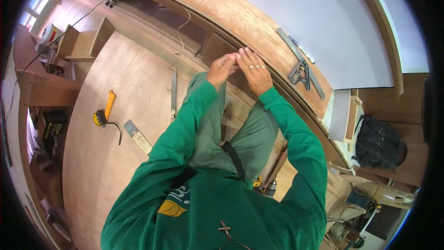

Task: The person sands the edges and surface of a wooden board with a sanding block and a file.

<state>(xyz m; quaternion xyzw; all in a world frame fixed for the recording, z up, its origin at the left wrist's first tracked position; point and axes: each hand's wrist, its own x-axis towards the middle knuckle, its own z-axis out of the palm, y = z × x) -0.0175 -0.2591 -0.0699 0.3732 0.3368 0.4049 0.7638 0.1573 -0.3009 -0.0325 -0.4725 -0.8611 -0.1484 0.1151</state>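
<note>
Both my hands meet at the front edge of the long wooden counter [222, 1], above a brown panel [217, 47] beneath it. My left hand [222, 69] has its fingers bent and pressed together near the panel's top; whatever they pinch, if anything, is hidden. Stretched nearly flat, the fingers of my right hand [254, 70] lie along the counter's edge, their tips beside the left fingertips. Rings show on that hand. On the counter to the right is a combination square [300, 73] with a long steel blade, and a pen [306, 52] lies along it.
On the plywood sheet [97, 171] at left lie a tape measure [99, 117], a yellow-handled tool [110, 103], a broad-bladed scraper [137, 136] and a narrow metal strip [174, 88]. A drill [271, 188] rests below my right leg. A black backpack [379, 143] sits far right. A cable [69, 28] crosses upper left.
</note>
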